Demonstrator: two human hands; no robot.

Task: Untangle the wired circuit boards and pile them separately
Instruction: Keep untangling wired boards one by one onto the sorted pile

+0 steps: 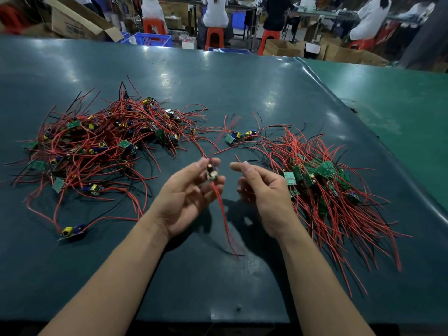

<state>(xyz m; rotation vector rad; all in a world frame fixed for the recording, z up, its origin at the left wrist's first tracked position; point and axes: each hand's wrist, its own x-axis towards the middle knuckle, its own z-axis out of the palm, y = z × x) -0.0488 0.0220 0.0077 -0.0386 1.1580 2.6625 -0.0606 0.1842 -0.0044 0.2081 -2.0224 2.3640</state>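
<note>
So the left hand (191,190) is pinching one small circuit board (212,174) between thumb and fingertips, held up over the dark green table (242,93), with its red wires (225,221) hanging down and a blurry bit of wire trailing up toward the middle. The right hand (263,190) is just beside it, fingers loosely curled, gripping nothing as far as I can see. The tangled heap (97,144) sits off to the left, the sorted pile (322,187) with wires combed toward the near edge is on the right, and a couple of loose boards (238,136) lie between them. Biggest risk imo: that upper wire looks like it might be hooked on something in the middle, so a hard pull could drag other boards along or stress a solder joint. The dangling wires could also snag the sorted pile on the way over and mess it up again. And that stray board (71,232) near the front left edge is easy to forget.
</note>
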